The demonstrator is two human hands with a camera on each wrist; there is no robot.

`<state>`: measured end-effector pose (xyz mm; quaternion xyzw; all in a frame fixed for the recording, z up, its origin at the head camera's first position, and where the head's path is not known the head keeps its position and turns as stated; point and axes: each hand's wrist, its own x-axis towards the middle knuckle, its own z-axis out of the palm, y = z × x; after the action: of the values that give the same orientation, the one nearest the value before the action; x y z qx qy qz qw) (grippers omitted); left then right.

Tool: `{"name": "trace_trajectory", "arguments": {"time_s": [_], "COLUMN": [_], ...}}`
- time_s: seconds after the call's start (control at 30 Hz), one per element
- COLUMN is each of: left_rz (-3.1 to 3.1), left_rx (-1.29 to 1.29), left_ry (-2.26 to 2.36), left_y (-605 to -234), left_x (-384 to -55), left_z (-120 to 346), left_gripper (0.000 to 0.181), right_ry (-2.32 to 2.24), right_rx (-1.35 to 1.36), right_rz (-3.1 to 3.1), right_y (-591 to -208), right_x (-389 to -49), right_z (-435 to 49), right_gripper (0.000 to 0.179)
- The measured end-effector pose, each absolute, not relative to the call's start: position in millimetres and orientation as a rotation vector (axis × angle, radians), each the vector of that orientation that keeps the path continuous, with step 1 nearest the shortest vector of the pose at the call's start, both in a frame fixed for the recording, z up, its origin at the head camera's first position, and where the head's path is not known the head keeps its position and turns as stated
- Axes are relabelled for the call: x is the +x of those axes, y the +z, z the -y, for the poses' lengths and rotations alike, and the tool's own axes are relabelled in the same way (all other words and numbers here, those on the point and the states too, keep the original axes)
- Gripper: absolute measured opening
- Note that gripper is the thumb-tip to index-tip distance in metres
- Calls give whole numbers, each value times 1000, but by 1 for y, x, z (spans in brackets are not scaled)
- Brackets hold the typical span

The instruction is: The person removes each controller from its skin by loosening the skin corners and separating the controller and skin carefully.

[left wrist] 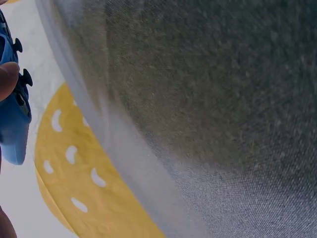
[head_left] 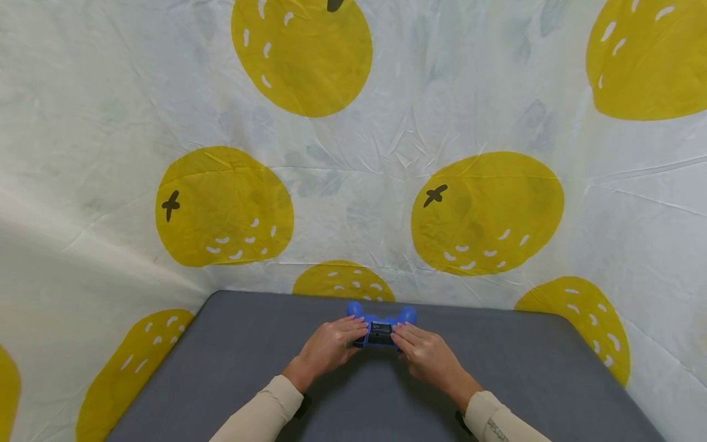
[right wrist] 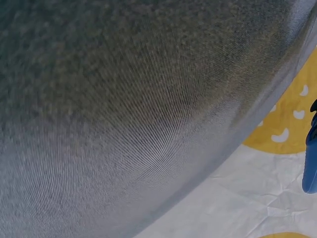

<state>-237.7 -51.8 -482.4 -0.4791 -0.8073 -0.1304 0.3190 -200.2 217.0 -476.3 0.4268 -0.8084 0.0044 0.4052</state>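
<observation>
A blue game controller [head_left: 380,333] with a black middle section is held between both hands above the grey surface, its two rounded grips pointing away from me. My left hand [head_left: 333,341] grips its left side, fingers laid over the top. On the other side my right hand [head_left: 429,356] holds the right end in the same way. The left wrist view catches a blue grip of the controller [left wrist: 15,131], two small dark thumbsticks and a thumb [left wrist: 7,79] against it. Only a sliver of the controller [right wrist: 310,166] enters the right wrist view, where the hand is out of sight.
Beneath the hands lies a dark grey cloth-covered table [head_left: 265,344] with rounded far corners. A white sheet [head_left: 353,215] printed with large yellow fruit hangs behind it and along both sides.
</observation>
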Motion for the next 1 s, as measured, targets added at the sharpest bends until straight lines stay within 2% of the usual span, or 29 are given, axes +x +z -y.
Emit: {"name": "trace_trajectory", "arguments": {"time_s": [1.0], "left_rz": [2257], "left_rx": [-1176], "left_ry": [-316], "left_y": [-495], "left_x": [-241], "left_z": [49], "left_gripper": [45], "right_ry": [-59], "right_rx": [1086], "right_rz": [2145], "right_y": [-486], "right_x": [-212], "right_z": [-216], "right_gripper": [53]}}
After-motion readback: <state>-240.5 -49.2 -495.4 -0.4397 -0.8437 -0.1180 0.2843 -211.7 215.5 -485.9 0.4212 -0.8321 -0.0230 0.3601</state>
